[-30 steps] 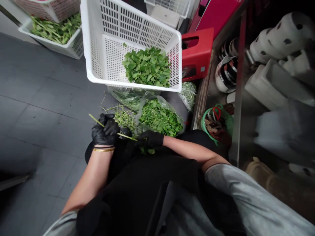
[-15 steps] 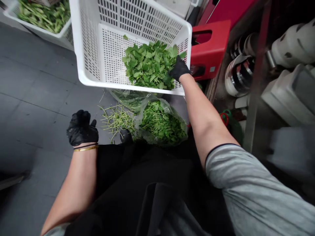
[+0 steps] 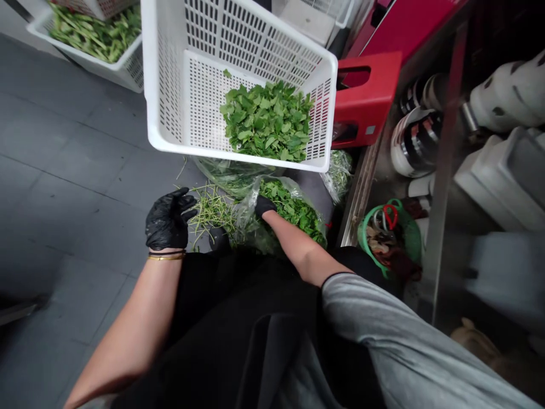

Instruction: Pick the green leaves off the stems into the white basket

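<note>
My right hand (image 3: 264, 206), in a black glove, reaches into a clear plastic bag (image 3: 244, 218) of leafy greens (image 3: 293, 204). Its fingers are hidden, so I cannot tell what they grip. My left hand (image 3: 168, 218), also gloved in black, hovers at the left of a heap of thin cut stems (image 3: 213, 207) on the floor. The fingers are loosely curled and apart, with nothing seen between them. Beyond both hands, a white slotted basket (image 3: 238, 154) holds a pile of picked green leaves (image 3: 268, 122).
A red plastic stool (image 3: 366, 85) stands to the right of the basket. Another white basket (image 3: 128, 62) of greens is at the upper left. On the right are a metal shelf (image 3: 445, 170) with containers and a green basket (image 3: 364, 241) holding scissors with red handles.
My right hand has moved from the leaves in the white basket down into the plastic bag. My left hand has shifted right, its fingers less curled. The view has shifted slightly.
</note>
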Available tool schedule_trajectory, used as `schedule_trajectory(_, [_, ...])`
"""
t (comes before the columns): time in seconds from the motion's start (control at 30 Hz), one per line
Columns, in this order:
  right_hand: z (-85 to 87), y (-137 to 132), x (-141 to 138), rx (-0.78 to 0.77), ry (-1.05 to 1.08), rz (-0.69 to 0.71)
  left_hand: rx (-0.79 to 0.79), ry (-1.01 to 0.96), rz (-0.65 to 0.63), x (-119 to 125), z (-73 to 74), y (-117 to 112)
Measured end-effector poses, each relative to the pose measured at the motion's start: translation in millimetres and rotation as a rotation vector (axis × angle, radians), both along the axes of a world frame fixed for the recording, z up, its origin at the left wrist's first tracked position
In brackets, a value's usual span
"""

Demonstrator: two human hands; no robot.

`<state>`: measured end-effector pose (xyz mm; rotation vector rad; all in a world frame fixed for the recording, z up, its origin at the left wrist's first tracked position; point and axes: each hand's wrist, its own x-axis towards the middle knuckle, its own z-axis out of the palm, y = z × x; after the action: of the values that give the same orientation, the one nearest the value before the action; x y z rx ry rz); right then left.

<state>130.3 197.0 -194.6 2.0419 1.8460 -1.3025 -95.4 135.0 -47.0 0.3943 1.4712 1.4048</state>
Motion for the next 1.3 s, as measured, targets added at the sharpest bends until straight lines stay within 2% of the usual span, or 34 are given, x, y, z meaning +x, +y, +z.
schedule_trajectory(0.13, [-1.0, -17.3, 34.1, 0.014, 0.112, -0.201, 0.026, -0.001, -0.050, -7.4, -1.9, -5.8])
schedule_trajectory(0.23, [9.9, -41.0, 63.9, -0.007, 0.201, -0.359, 0.054, 0.025, -0.104, -8.1, -2.6, -8.5])
schedule_trajectory(0.3, [20.3, -53.9, 79.3, -0.002, 0.257, -0.450, 0.088, 0.062, -0.199, -0.5, -0.3, -13.1])
schedule_trajectory(0.37, [33.5, -61.0, 90.1, 0.026, 0.321, -0.524, 0.122, 0.116, -0.402, 15.4, 3.9, -22.7])
schedule_trajectory(0.43, [50.0, -63.7, 96.3, 0.078, 0.399, -0.579, 0.127, 0.136, -0.677, 38.5, 7.4, -37.8])
schedule_trajectory(0.5, [69.6, -66.7, 97.7, 0.141, 0.482, -0.613, 0.089, 0.064, -0.893, 65.9, 7.9, -56.4])
schedule_trajectory(0.53, [80.1, -69.9, 96.7, 0.184, 0.546, -0.626, 0.043, -0.009, -0.974, 79.9, 6.8, -65.8])
schedule_trajectory(0.57, [90.5, -75.0, 94.5, 0.231, 0.627, -0.630, 0.003, -0.085, -0.991, 93.1, 5.1, -74.4])
schedule_trajectory(0.6, [100.4, -81.9, 91.2, 0.285, 0.715, -0.627, -0.044, -0.169, -0.987, 105.0, 3.2, -81.8])
schedule_trajectory(0.63, [109.5, -90.6, 87.1, 0.346, 0.795, -0.609, -0.073, -0.251, -0.919, 114.9, 1.3, -87.5])
schedule_trajectory(0.73, [128.9, -120.9, 71.2, 0.512, 0.895, -0.454, -0.054, -0.408, -0.637, 127.9, -0.4, -93.3])
schedule_trajectory(0.83, [137.0, -142.5, 52.1, 0.533, 0.882, -0.349, 0.068, -0.434, -0.430, 116.4, 6.5, -89.0])
schedule_trajectory(0.9, [140.2, -147.2, 39.5, 0.475, 0.880, -0.404, 0.124, -0.451, -0.344, 102.8, 14.4, -86.9])
schedule_trajectory(1.0, [149.8, -144.5, 27.8, 0.364, 0.907, -0.460, 0.149, -0.435, -0.308, 87.6, 25.9, -88.2])
schedule_trajectory(1.2, [186.5, -140.0, 35.2, 0.148, 1.099, -0.180, 0.179, -0.283, -0.304, 80.8, 39.9, -92.4])
schedule_trajectory(1.3, [193.6, -140.4, 34.5, 0.080, 1.120, -0.182, 0.179, -0.220, -0.326, 80.6, 43.2, -93.0])
